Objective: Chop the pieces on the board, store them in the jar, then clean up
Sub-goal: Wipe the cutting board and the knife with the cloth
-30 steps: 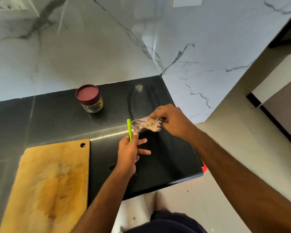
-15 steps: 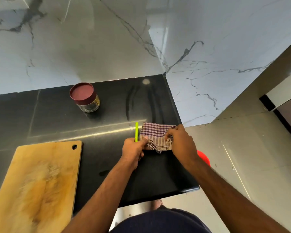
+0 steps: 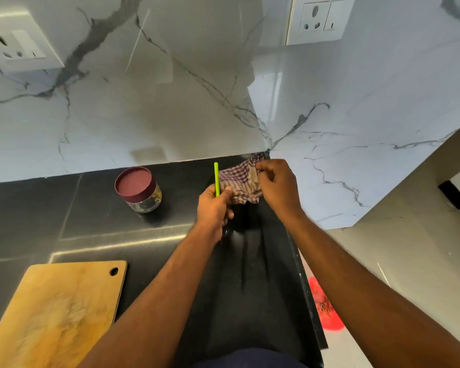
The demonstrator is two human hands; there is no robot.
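Observation:
My left hand [image 3: 214,208] grips a slim lime-green knife [image 3: 216,179], seen edge-on and pointing up and away from me. My right hand [image 3: 275,185] pinches a purple-and-white checked cloth [image 3: 238,180], which lies bunched against the knife's right side. To the left of both hands, a glass jar [image 3: 141,193] with a maroon lid stands closed on the black counter [image 3: 250,274]. At the lower left lies the wooden cutting board [image 3: 59,312], its surface bare and stained.
The marble wall meets the counter right behind my hands, at the back right corner. Two wall sockets [image 3: 318,18] sit high up. The counter's right edge drops to a tiled floor, where a red object [image 3: 327,312] lies.
Both hands, with knife and cloth, have moved away from me to the counter's back corner. The cloth is now bunched against the knife, and the view has tilted up the wall.

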